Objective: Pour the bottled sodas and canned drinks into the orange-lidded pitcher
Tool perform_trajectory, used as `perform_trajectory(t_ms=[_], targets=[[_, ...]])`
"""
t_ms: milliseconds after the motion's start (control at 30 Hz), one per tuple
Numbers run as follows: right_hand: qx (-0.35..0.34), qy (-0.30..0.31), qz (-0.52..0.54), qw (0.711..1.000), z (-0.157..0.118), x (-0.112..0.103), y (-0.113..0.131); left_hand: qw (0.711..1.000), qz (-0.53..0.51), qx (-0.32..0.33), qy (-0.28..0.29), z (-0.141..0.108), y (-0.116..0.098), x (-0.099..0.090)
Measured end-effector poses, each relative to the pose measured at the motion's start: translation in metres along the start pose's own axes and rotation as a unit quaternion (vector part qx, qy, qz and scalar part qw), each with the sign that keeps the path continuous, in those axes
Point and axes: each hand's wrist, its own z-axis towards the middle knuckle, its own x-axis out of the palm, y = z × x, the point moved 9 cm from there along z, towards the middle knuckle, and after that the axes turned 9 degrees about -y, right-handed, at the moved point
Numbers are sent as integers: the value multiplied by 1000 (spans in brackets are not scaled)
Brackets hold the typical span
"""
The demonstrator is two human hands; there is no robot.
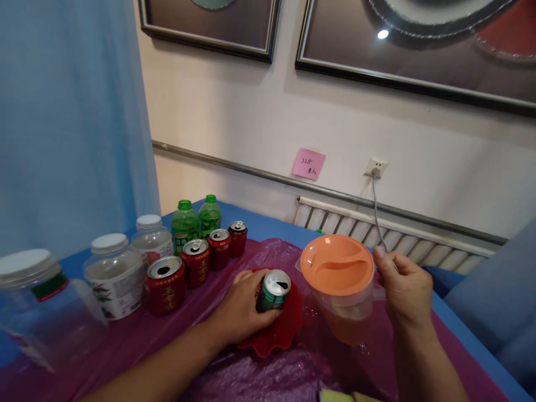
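The left hand is wrapped around a green can, its fingers clamped on the side wall. The can is tilted, with its opened top turned toward the right, and it sits over a red scalloped dish that lies just under those fingers. The right hand is closed on the handle of a clear jug, thumb on top beside the orange lid; the handle itself is mostly hidden by the fingers. The jug stands on the bench, which is covered in purple plastic film, just to the right of the can.

The can looks like thin metal: light, stiff only until squeezed, and easily dented, so a grip around the middle of the wall seems best. Its smooth surface could slip if wet. Since the tab hole is open, any liquid still inside would spill on tilting; how full it is cannot be told.

The jug appears to be hard plastic holding some orange-tinted liquid low down, so it is probably heavier than the can and best held by the handle, with the lid watched in case it sits loose.

Left of the left fingers stands a row of red cans, with green bottles and white-capped jars beyond.
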Motion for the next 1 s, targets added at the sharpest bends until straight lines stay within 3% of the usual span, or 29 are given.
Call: perform_trajectory(t_ms=[1000], targets=[[-36, 17, -95, 995, -15, 7, 25, 1000, -23, 12, 18, -3, -8, 3]])
